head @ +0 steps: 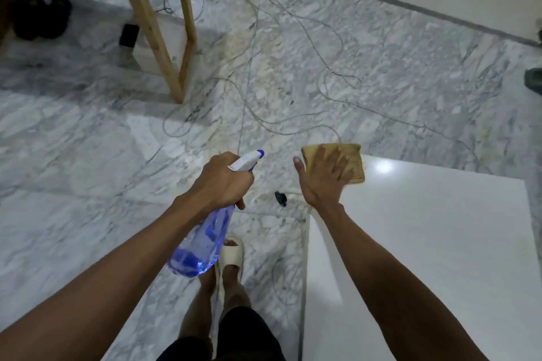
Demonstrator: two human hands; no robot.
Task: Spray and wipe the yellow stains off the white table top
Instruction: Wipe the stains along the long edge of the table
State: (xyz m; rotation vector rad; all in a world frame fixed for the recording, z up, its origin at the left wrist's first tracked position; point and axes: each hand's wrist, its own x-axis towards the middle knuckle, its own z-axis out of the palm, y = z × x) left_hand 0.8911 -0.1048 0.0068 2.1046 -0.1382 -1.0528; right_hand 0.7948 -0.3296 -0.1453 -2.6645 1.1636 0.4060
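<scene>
Wiping looks nearly finished: right hand (324, 177) presses a flat, open grip on the cloth (353, 163) at the worktop's (425, 243) far-left corner, no yellow stains visible; left hand (224, 182) clasps the spray bottle (202, 246) over the floor.

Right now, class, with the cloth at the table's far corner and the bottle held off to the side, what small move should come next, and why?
Probably draw the cloth back along the table, away from the corner. The right hand lies flat on it and part of it overhangs the edge. No yellow stain shows in view, so the bottle in the left hand seems unneeded yet.
</scene>
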